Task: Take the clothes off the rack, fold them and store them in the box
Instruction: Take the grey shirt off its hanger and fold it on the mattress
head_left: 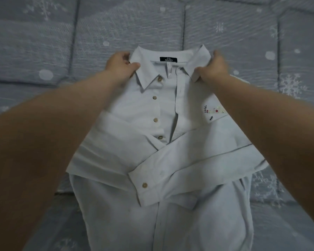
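Hands grip the shirt at its shoulders, one on each side of the collar. The left hand (121, 65) is closed on the cloth just beside the left collar point, thumb pressed on top and the other fingers curled under the fabric. The right hand (214, 69) is clenched the same way on the cloth by the right collar point, thumb forward, knuckles up. Both bare forearms reach in from the bottom corners and cover the outer edges of the garment.

The pale blue shirt (158, 109) lies face up and lengthwise on the bed, collar (149, 73) far from the camera, hem running out of view at the bottom edge. A black brand label (168, 59) sits inside the neck. Wooden buttons (154, 97) run down the placket, which gapes open in the upper chest. Both sleeves are folded across the front: the right sleeve (185, 160) lies on top, its buttoned cuff (143, 185) resting over the left sleeve (116, 147). A chest pocket (215, 115) with small embroidered plants and red flowers shows just beside the right forearm, which hides part of it.

Under everything spreads a grey-blue quilted bedspread (43, 42) printed with white snowflakes and dots.
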The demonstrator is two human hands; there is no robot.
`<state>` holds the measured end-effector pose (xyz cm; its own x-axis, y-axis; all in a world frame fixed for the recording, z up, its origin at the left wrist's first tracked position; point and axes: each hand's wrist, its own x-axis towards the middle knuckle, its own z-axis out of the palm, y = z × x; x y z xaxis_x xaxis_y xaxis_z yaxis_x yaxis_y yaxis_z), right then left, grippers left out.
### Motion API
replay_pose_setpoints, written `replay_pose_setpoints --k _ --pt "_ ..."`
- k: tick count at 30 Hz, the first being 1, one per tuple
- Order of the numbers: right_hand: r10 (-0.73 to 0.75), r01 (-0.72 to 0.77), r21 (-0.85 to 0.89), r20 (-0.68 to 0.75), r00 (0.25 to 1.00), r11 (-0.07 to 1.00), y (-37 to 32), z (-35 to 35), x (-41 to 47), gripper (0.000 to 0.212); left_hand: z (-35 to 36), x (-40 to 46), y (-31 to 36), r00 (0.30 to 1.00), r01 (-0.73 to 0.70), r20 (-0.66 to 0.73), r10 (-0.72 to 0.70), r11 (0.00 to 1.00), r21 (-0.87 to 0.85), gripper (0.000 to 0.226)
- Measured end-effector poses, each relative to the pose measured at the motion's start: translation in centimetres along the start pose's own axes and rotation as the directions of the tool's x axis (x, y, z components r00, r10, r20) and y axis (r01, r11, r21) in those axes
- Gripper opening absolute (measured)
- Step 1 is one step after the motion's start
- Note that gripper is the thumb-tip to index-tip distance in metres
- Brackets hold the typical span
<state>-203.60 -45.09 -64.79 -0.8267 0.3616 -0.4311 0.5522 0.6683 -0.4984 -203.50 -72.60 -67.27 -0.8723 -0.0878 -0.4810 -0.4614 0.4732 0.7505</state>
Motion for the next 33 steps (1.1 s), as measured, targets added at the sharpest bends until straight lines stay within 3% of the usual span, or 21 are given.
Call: replay_pose_setpoints --k 3,5,7,11,14,16,20,25,29,33 --pt "-0.085 0.071 -0.126 -0.114 0.990 0.990 0.4 -1.0 -1.6 0.036 -0.4 -1.0 1.0 0.998 -0.063 0.010 0.062 0.984 0.166 0.029" --pt "-0.218 0.134 -0.338 -0.224 0.950 0.932 0.9 -1.6 -3.1 0.026 -1.0 -1.8 1.6 0.987 -0.121 -0.060 0.151 0.928 0.354 0.021" --pt "-0.320 0.183 -0.455 -0.243 0.916 0.871 1.5 -2.4 -4.9 0.023 -1.8 -3.6 2.2 0.959 -0.182 -0.100 0.266 0.844 0.504 0.018" --pt "-0.493 0.337 -0.607 -0.106 0.863 0.720 4.0 -4.3 -8.8 0.022 -2.8 -7.5 2.2 0.866 -0.428 0.022 0.500 0.717 0.550 0.013" --pt "-0.688 0.528 -0.711 0.086 0.721 0.464 6.9 -5.8 -11.7 0.028 -4.1 -11.4 1.5 0.744 -0.616 0.244 0.622 0.496 0.611 0.015" --pt "-0.732 0.596 -0.724 0.188 0.655 0.347 8.3 -6.4 -14.0 0.023 -4.7 -14.2 1.0 0.676 -0.679 0.346 0.651 0.367 0.635 0.021" --pt "-0.695 0.654 -0.658 0.269 0.667 0.373 9.6 -6.5 -19.1 0.017 -5.5 -18.7 -0.3 0.565 -0.759 0.478 0.672 0.196 0.621 0.025" --pt "-0.619 0.647 -0.682 0.355 0.700 0.340 13.0 -5.9 -25.5 0.028 -5.1 -25.2 -3.5 0.563 -0.735 0.610 0.557 0.000 0.678 0.025" --pt "-0.475 0.589 -0.727 0.404 0.782 0.352 15.9 -4.5 -30.4 0.037 -3.1 -31.1 -6.4 0.611 -0.722 0.659 0.439 -0.032 0.691 0.030" --pt "-0.368 0.563 -0.754 0.444 0.817 0.340 19.0 -3.5 -34.3 0.031 -0.6 -35.7 -9.8 0.596 -0.743 0.668 0.446 -0.010 0.669 0.024"
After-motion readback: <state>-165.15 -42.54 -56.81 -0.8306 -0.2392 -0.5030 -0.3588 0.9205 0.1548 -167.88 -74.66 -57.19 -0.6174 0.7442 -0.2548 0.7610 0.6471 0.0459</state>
